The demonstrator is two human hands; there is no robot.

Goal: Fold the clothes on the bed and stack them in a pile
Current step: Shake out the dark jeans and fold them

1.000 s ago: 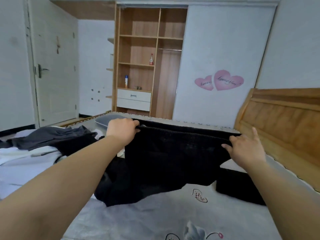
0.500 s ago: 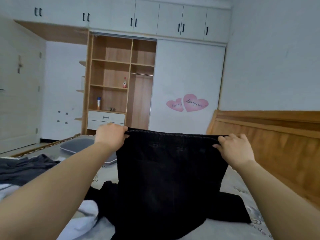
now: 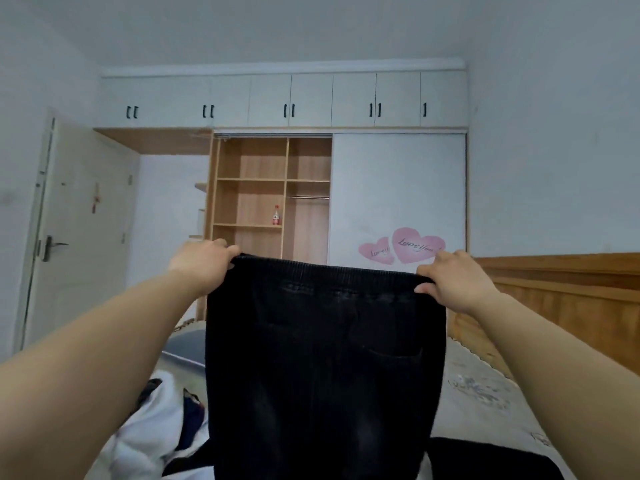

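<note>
Black trousers [image 3: 322, 368], faintly faded at the ribbed waistband, between the left hand [image 3: 201, 268] and the right hand [image 3: 453, 282]. Below the left hand, white cloth [image 3: 138, 434] with a dark navy piece [image 3: 190, 420] in it. Below the right hand, a grey bed sheet [image 3: 485, 403] with a pale printed pattern. Beyond the right hand, two pink hearts [image 3: 412, 249] on a white door [image 3: 398, 188]; a red-and-white bottle [image 3: 276, 216] on light wood shelves [image 3: 249, 202]

Trousers [image 3: 322, 368] held up over bed [image 3: 485, 386]
Clothes heap [image 3: 152, 427] near left; headboard [image 3: 561, 299] right; wardrobe [image 3: 273, 195] far behind.
</note>
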